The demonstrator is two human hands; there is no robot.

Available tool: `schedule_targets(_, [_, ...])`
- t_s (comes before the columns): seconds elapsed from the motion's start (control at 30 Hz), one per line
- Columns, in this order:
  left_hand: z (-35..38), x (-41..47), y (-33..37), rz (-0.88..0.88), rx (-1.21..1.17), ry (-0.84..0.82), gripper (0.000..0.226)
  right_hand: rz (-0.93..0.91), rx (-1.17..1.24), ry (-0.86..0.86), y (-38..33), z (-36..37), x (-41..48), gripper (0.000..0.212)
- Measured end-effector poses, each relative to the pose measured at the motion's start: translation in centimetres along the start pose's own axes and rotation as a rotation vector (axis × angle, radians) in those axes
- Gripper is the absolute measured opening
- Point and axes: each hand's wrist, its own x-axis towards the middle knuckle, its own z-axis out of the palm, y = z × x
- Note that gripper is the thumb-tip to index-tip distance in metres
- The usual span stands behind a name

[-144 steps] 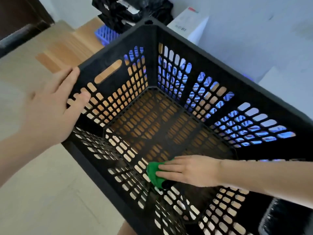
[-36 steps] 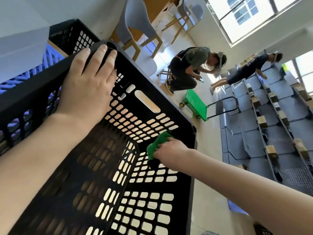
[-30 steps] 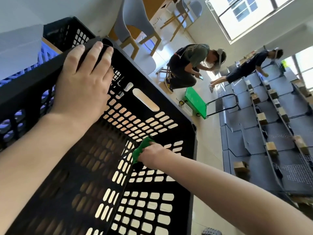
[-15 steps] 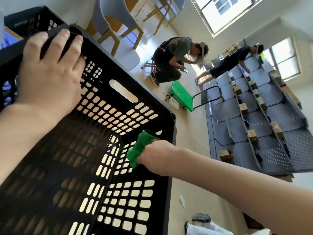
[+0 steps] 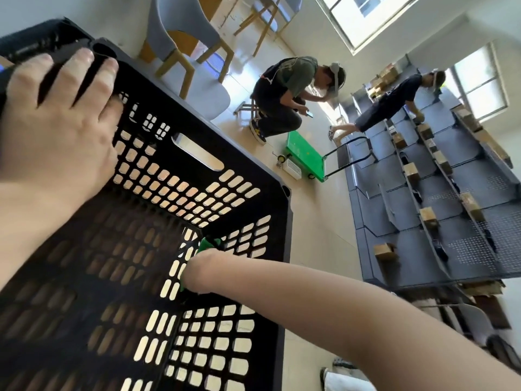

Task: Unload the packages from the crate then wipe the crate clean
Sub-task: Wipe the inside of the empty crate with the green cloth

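Black crate [image 5: 242, 170] is tilted toward the camera. Left hand [image 5: 56, 131] grips its top-left rim corner, fingers spread and hooked over the edge. Right hand [image 5: 201, 270] is deep in the crate's inner right corner, fisted round a green cloth [image 5: 207, 244] against the wall; fingertips hidden.

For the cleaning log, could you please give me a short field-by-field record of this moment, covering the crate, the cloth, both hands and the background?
crate: black perforated plastic crate, tipped towards the camera; no packages visible inside
cloth: green cloth, pressed into an inner corner of the crate
left hand: grips the crate's rim, fingers curled over it
right hand: inside the crate, holding the cloth; fingers hidden
background: green flat trolley, grey metal shelving, seated person, bending person
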Motion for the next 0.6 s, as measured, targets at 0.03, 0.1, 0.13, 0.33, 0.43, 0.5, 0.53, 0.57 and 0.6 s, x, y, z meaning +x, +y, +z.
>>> schedule_targets(0.03, [-0.1, 0.0, -0.1, 0.008, 0.016, -0.009, 0.059, 0.002, -0.006, 0.002, 0.0, 0.1, 0.2, 0.034])
schedule_targets(0.1, [-0.5, -0.1, 0.0, -0.003, 0.041, -0.007, 0.057, -0.014, -0.016, 0.022, 0.3, 0.0, -0.3, 0.034])
schedule_targets(0.13, [-0.8, -0.2, 0.1, -0.017, 0.053, -0.002, 0.055, -0.03, -0.022, 0.034, 0.7, 0.0, -1.0, 0.033])
schedule_targets(0.33, [-2.2, -0.1, 0.6, -0.068, 0.193, -0.085, 0.053, -0.034, -0.036, 0.068, 2.7, -0.9, -6.9, 0.035])
schedule_targets(0.43, [-3.2, -0.2, 1.0, -0.084, 0.303, -0.18, 0.053, -0.043, -0.049, 0.098, 3.8, -1.7, -11.4, 0.038])
schedule_targets(0.5, [-4.1, -0.3, 1.5, -0.089, 0.328, -0.247, 0.05, -0.061, -0.044, 0.103, 4.5, -2.3, -14.4, 0.04])
schedule_targets(0.53, [-4.7, -0.2, 1.8, -0.094, 0.317, -0.262, 0.048, -0.066, -0.052, 0.1, 4.9, -2.5, -15.6, 0.043])
schedule_targets(0.57, [-5.2, -0.2, 2.0, -0.099, 0.291, -0.264, 0.047, -0.073, -0.052, 0.095, 5.1, -2.7, -16.5, 0.044])
schedule_targets(0.6, [-5.6, -0.1, 2.2, -0.096, 0.241, -0.259, 0.046, -0.085, -0.037, 0.09, 5.4, -2.9, -17.2, 0.045])
